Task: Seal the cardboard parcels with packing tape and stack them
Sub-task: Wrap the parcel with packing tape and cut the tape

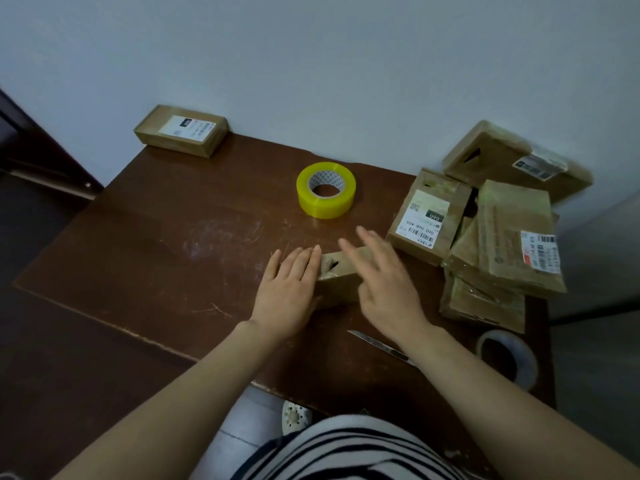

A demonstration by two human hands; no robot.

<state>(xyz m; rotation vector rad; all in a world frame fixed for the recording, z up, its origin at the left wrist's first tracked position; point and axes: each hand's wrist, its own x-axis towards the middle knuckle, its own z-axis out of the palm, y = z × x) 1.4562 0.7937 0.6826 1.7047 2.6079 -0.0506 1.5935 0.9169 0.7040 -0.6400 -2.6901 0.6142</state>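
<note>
- Left hand (287, 292) lies flat with its fingers straight against the left end of the small box (337, 285) at the middle of the table (173, 237). The right hand (384, 282), fingers spread and straight, is over the box's right end, but blur hides whether it touches. Neither hand grips anything.
- Yellow tape roll (311, 202) sits at twelve o'clock from the box, apart from it. A reach for it could leave the box unheld and knock it askew.
- Knife (377, 344) lies at five o'clock, partly under the right forearm. An arm drawn back could brush the blade or sweep it off.
- Pile of parcels (502, 258) at three o'clock leans loosely, so a bump may topple it.
- Labelled parcel (181, 131) at ten o'clock seems to overhang the far corner, and stacking on it could tip it.
</note>
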